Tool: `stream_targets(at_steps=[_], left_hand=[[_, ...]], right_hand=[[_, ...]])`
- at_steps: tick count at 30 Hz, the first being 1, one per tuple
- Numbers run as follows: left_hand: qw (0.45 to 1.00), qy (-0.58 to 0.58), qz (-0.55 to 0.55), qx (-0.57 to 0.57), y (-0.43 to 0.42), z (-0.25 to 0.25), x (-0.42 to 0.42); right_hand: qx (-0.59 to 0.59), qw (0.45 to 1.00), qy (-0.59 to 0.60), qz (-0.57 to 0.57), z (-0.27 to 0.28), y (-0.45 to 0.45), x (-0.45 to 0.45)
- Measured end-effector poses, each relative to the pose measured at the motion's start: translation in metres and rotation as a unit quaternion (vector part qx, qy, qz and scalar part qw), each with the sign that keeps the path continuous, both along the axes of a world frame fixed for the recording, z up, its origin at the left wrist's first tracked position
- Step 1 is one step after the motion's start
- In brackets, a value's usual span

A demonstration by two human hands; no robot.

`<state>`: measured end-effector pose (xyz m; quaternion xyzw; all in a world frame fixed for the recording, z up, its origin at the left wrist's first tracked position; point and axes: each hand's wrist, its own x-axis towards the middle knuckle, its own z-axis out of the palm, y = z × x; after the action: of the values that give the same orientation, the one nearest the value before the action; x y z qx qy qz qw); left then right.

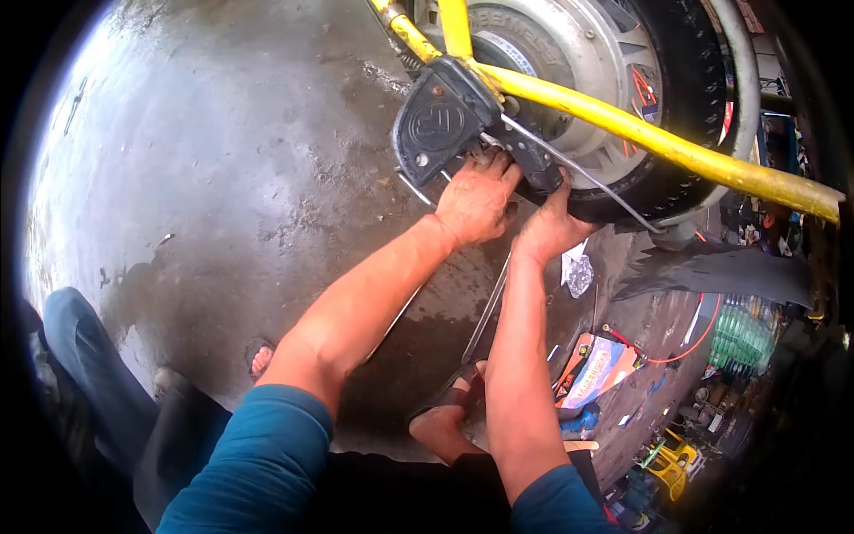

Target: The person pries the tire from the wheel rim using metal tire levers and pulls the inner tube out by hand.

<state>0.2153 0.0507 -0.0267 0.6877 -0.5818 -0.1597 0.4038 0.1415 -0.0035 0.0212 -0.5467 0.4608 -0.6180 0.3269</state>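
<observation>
A black plastic cover [440, 116] with a raised emblem is mounted on a yellow tube frame [623, 117], beside a wheel with a silver rim [609, 44] and a black tire [698, 84]. My left hand [479, 198] is at the cover's lower edge, fingers curled up under it; what they pinch is hidden. Close by, my right hand [553, 224] has its thumb pressed on a narrow black part [534, 160] next to the tire, its other fingers mostly out of sight. A thin metal rod [587, 176] slants past above this hand.
Wet concrete floor [240, 178] spreads to the left. Another person's trouser leg [89, 356] is at lower left. A dark flap [712, 271] hangs right of the wheel. An orange-and-white box [598, 369], green bottles [743, 334] and a yellow tool-like object [673, 463] lie at right.
</observation>
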Motion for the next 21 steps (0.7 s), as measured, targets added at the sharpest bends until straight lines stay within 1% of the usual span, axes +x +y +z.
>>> stream_targets(at_steps=[2, 3, 4, 5, 6, 9, 11, 12, 14, 15, 18, 21], left_hand=[[1.0, -0.002, -0.01, 0.002, 0.0, 0.006, 0.004], [1.0, -0.031, -0.006, 0.001, 0.0, 0.01, 0.006], [0.999, -0.032, -0.019, 0.027, -0.003, 0.011, 0.007], [0.997, -0.034, -0.033, 0.053, -0.007, 0.012, 0.009], [0.995, -0.035, -0.047, 0.079, -0.01, 0.012, 0.01], [1.0, -0.006, -0.003, 0.019, -0.009, 0.001, 0.0], [0.999, -0.038, -0.008, -0.002, -0.003, -0.005, -0.001], [0.998, -0.055, -0.013, -0.011, 0.002, -0.003, 0.0], [0.997, -0.074, -0.035, 0.014, 0.009, 0.003, 0.008], [0.995, -0.083, -0.044, 0.026, 0.013, 0.007, 0.011], [0.996, -0.08, -0.008, 0.034, 0.015, 0.006, 0.006], [0.995, -0.097, 0.028, 0.013, 0.015, 0.002, 0.0]], right_hand=[[0.009, 1.0, -0.001, 0.018, 0.003, 0.002, -0.002], [0.005, 1.0, -0.002, 0.017, 0.002, 0.002, -0.002], [0.003, 1.0, -0.003, 0.015, 0.001, 0.003, -0.001], [0.032, 0.999, 0.004, 0.017, 0.003, 0.005, -0.003], [0.027, 0.999, -0.001, 0.024, 0.003, 0.006, -0.002], [0.005, 0.998, -0.007, 0.054, 0.005, 0.004, -0.005], [-0.018, 0.996, -0.004, 0.088, 0.005, 0.002, -0.007], [0.007, 0.995, 0.024, 0.093, 0.007, 0.003, -0.011], [0.057, 0.989, 0.082, 0.109, 0.016, 0.007, -0.018], [0.08, 0.987, 0.08, 0.112, 0.021, 0.01, -0.017], [0.099, 0.993, 0.068, 0.022, 0.012, 0.016, -0.009], [0.101, 0.982, 0.14, -0.069, 0.02, 0.017, -0.007]])
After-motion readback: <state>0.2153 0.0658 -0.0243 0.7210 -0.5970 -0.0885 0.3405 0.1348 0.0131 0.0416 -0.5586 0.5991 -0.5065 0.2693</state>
